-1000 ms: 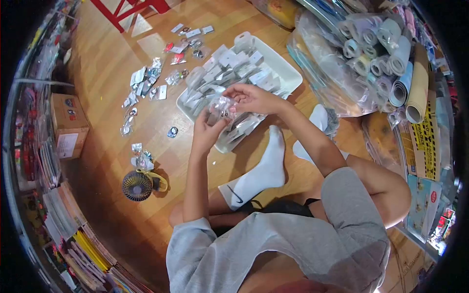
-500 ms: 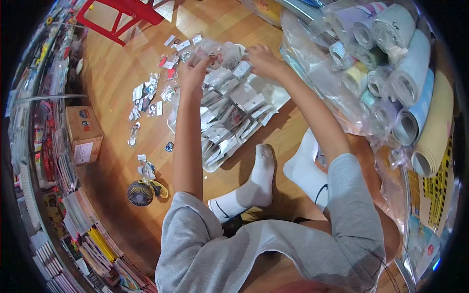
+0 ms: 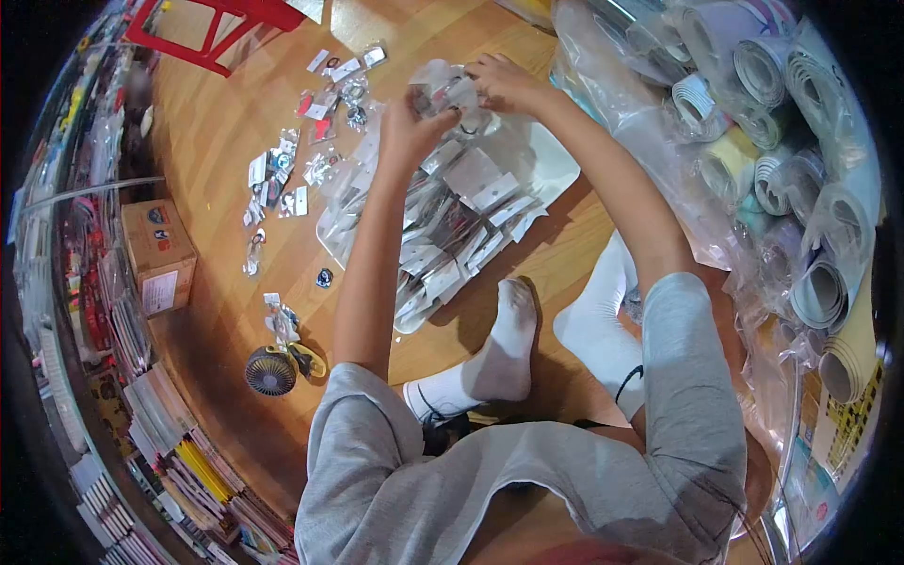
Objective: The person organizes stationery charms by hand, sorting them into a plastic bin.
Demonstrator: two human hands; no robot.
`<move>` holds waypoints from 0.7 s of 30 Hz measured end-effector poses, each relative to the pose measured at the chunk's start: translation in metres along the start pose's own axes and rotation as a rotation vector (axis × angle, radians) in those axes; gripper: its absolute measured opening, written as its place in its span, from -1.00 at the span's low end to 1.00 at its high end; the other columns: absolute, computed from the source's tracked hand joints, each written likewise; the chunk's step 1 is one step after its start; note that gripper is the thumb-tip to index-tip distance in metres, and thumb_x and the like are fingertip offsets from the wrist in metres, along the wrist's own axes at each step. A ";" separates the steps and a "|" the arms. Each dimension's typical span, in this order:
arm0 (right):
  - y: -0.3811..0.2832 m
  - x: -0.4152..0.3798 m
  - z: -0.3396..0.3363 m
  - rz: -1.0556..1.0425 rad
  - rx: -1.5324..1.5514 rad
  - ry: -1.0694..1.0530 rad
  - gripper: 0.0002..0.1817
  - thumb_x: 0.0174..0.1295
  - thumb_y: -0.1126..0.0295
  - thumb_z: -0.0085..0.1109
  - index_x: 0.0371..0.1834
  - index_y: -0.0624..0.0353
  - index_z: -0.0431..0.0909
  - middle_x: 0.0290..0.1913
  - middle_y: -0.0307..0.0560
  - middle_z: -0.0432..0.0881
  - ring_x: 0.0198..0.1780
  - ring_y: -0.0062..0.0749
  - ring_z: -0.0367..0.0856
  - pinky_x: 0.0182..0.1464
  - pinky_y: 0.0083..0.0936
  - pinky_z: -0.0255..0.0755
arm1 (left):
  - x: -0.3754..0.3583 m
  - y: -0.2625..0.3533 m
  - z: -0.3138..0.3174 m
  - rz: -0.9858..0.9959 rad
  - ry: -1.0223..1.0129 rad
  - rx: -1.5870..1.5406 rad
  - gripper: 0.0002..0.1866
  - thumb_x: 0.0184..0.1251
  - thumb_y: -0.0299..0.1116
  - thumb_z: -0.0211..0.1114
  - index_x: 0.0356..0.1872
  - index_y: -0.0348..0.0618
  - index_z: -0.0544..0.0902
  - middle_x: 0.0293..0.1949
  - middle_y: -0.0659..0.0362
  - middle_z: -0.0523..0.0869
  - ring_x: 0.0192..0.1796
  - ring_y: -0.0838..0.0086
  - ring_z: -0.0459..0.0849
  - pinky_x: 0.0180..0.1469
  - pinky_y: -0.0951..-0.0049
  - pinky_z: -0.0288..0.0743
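My left hand is closed on a small clear plastic packet above the far end of a white tray. My right hand is at the packet's right side, its fingers pressed together at the edge; what they pinch is too small to make out. Below both hands, the white tray bears many clear packets with white cards. More packets lie in loose groups on the wooden floor to the left of the tray.
A small fan lies left of my feet. Beyond it are a cardboard box and packed shelves. A red stool stands at the far left. Wrapped rolls are piled on the right.
My left hand has moved right with the packet, closer to my right hand, and the two now meet around it. The whole view has shifted slightly.
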State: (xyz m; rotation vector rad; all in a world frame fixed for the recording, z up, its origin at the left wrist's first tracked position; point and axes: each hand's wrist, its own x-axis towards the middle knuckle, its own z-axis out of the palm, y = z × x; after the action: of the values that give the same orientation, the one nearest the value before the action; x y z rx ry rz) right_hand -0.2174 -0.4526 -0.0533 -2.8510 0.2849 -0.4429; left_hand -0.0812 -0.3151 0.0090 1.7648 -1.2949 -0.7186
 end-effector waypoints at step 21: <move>0.029 0.035 -0.008 0.268 0.633 -0.407 -0.77 0.02 0.36 0.06 -0.28 0.24 0.55 -0.42 -0.20 0.59 -0.42 -0.52 0.47 -0.33 -0.57 0.35 | 0.019 -0.020 0.061 0.009 -0.120 0.822 -0.54 -0.39 -0.22 0.33 -0.30 -0.14 0.53 -0.36 0.06 0.63 -0.21 0.19 0.57 -0.04 0.12 0.13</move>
State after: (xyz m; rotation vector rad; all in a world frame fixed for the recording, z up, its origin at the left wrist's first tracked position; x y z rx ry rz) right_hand -0.1920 -0.4897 -0.0446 -2.1734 0.3619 0.0969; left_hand -0.1149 -0.3474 -0.0390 2.3675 -1.8429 -0.2858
